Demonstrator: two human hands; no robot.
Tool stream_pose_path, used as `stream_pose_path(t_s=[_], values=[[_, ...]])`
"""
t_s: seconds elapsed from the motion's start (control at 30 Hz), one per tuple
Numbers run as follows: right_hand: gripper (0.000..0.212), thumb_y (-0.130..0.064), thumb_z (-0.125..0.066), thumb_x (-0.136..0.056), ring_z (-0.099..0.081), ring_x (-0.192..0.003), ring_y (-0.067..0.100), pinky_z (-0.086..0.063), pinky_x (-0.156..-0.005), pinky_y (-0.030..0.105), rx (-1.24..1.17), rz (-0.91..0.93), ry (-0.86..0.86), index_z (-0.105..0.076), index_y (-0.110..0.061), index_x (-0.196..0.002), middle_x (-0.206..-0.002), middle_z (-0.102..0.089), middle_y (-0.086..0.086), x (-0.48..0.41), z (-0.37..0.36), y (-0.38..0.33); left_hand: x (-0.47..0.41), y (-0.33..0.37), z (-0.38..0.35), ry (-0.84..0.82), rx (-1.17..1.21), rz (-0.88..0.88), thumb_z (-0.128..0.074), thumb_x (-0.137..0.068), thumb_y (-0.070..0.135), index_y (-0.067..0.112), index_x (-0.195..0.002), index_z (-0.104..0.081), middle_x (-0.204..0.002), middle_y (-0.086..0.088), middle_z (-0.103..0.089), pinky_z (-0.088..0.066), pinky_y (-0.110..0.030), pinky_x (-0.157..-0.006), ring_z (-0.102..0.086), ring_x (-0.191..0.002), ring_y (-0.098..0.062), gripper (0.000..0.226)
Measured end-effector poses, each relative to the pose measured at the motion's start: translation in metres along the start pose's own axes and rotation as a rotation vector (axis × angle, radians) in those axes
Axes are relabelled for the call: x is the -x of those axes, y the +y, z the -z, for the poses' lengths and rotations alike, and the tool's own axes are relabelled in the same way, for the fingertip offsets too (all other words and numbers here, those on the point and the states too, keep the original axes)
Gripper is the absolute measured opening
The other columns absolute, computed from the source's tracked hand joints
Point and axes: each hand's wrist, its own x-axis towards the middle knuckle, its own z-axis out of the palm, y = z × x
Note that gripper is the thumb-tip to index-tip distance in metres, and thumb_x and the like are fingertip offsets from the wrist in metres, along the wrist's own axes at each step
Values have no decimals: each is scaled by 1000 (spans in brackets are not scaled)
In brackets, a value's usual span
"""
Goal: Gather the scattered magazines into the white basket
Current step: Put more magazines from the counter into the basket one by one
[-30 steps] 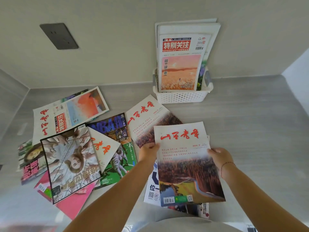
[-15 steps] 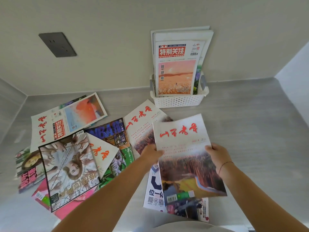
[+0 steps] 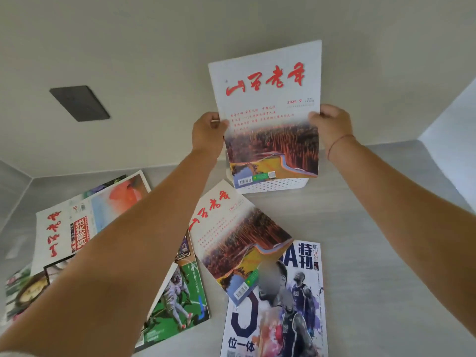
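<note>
Both my hands hold one magazine [image 3: 268,112] upright, white-topped with red script and an autumn forest photo. My left hand [image 3: 207,134] grips its left edge, my right hand [image 3: 331,124] its right edge. Its lower edge sits at the rim of the white basket [image 3: 273,185], which it mostly hides along with the magazines inside. On the grey surface lie a matching forest-cover magazine [image 3: 239,240], a basketball magazine [image 3: 278,305], a green sports one [image 3: 177,300] and a white one with an orange picture [image 3: 85,217].
A dark wall plate [image 3: 79,103] sits on the beige wall at the upper left. More overlapping magazines [image 3: 28,287] lie at the far left, partly under my left arm. The grey surface [image 3: 373,240] stretches to the right, up to a side wall.
Both hands lifted the forest-cover magazine off the pile and carried it up and away to the basket. A basketball magazine that lay beneath it now shows.
</note>
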Motion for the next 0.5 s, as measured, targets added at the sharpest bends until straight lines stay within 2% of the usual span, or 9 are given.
stream_pose_path(t_s=[0.1,0.13,0.2,0.23,0.3,0.37,0.4,0.5], values=[[23,-12,-56,-83,-65,-87,31,-52,-83,36,29,-15,13,-64,5,-96,-106,-66,26,-23,-9,4,-21,4,-8,44,29,3,-60,-88,12,15,-84,-57,-97,-8,-69,-56,-44,-86,-66,-95,-29,6],[25,-13,-56,-84,-65,-87,31,-52,-83,36,50,-21,8,-63,6,-98,-107,-65,27,-28,-11,9,-26,2,-11,53,36,12,-61,-87,11,16,-81,-57,-95,-7,-69,-56,-44,-87,-66,-96,-29,9],[26,-14,-55,-84,-58,-77,23,-50,-74,32,109,-36,-2,-63,6,-97,-104,-65,29,-33,-15,19,-33,-5,-17,58,38,36,-62,-86,10,20,-74,-57,-90,-5,-68,-56,-43,-87,-66,-96,-30,16],[26,-14,-55,-84,-57,-75,23,-51,-73,35,136,-51,1,-63,7,-96,-103,-65,29,-34,-17,25,-35,-10,-21,56,31,50,-63,-86,10,21,-71,-58,-88,-4,-68,-56,-42,-88,-66,-94,-29,19],[25,-13,-55,-84,-64,-84,38,-53,-83,46,163,-101,19,-63,6,-97,-104,-65,28,-35,-20,39,-38,-23,-29,52,8,80,-65,-85,11,21,-69,-60,-84,-2,-67,-56,-40,-88,-66,-88,-25,20],[24,-12,-54,-85,-62,-98,41,-52,-89,50,182,-146,16,-65,4,-99,-104,-67,25,-33,-23,52,-40,-36,-35,59,9,129,-67,-83,12,18,-75,-66,-82,0,-67,-56,-39,-89,-66,-85,-23,10],[23,-12,-54,-86,-63,-99,40,-52,-89,50,196,-159,6,-65,3,-99,-102,-69,22,-33,-24,57,-40,-42,-38,65,21,154,-69,-83,13,17,-82,-69,-82,1,-67,-56,-38,-89,-67,-85,-23,4],[22,-14,-51,-88,-64,-88,35,-54,-85,40,230,-167,5,-64,0,-99,-102,-70,17,-37,-28,68,-43,-53,-43,100,30,208,-70,-82,18,12,-92,-70,-84,1,-69,-56,-37,-88,-67,-85,-22,12]])
